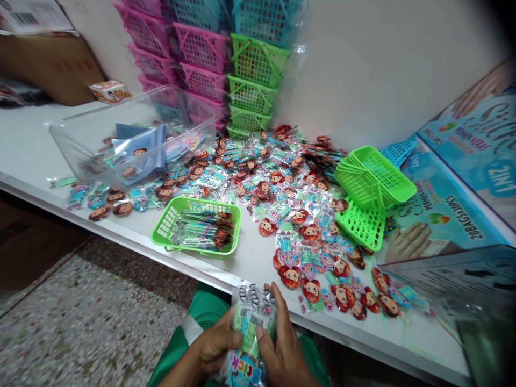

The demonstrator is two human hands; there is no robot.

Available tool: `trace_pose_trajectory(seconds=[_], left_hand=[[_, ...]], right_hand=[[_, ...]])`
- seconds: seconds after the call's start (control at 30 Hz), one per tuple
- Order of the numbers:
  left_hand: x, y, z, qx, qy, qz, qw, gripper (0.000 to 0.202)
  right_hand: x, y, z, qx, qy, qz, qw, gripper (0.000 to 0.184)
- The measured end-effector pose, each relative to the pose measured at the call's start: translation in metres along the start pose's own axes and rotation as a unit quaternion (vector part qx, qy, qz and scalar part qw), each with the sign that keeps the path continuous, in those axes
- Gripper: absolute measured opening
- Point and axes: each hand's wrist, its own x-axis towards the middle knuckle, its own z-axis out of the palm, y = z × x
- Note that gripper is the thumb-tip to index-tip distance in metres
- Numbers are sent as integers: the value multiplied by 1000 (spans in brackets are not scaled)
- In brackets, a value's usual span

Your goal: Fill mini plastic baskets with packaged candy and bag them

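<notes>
A bundle of clear candy stick packets (250, 328), with "Stick" lettering and barcodes, is gripped between both hands just off the table's front edge. My left hand (215, 341) closes on its left side, the thumb lying on the front packet. From the right, my right hand (284, 344) grips it with the thumb in front and the index finger stretched up along the edge. Beyond the hands, a green basket (159, 231) stands on the table with several similar packets lying in it. Loose packets (310, 258) with red-haired doll-face pictures lie right of the basket.
Stacked pink baskets (203, 51) and green baskets (258, 59) stand against the wall. A clear plastic bin (66, 140) holds packets and blue card at left. More green baskets (373, 174) lean by printed blue boxes (447, 199) at right. The white table (193, 266) ends above my lap.
</notes>
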Motion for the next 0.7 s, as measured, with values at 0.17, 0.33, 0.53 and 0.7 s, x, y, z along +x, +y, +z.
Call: trace_pose_trajectory(seconds=[0.17,0.33,0.53,0.7], left_hand=[[0,-5,1,21,113,12,993,72],[11,-7,2,-1,157,32,987,62],[33,6,6,-19,148,76,986,48],[56,16,14,-50,205,52,976,27]], right_hand=[[3,-11,3,40,6,48,998,67],[27,-4,-16,48,-89,66,993,57],[132,16,-64,-116,-85,-78,987,37],[228,19,-81,-463,-98,-231,850,58]])
